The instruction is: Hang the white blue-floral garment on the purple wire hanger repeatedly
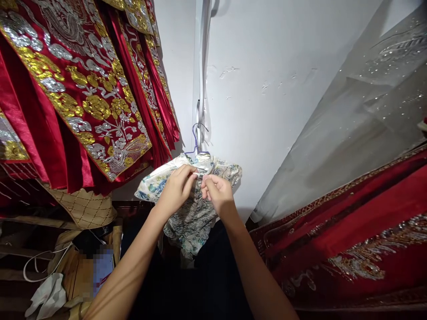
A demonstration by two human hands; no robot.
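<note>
A cream garment with a blue and green floral print (154,183) hangs on a thin purple hanger (195,144), its lower part gathered and hanging down. At the neckline my left hand (178,184) is closed, thumb and fingers pinching the front edge of the fabric. Just to its right my right hand (217,190) is closed too, its fingertips curled together close to the same neckline. A thin pale strip shows between the two hands. What lies within the right fingertips is too small to make out.
Red robes with gold and silver embroidery (96,106) hang at the left. At right are a sheer sparkling cloth (333,115) and a beaded red garment (353,231). A wooden chair seat (71,275) with a white cloth (48,295) stands lower left; a white wall (267,53) is behind.
</note>
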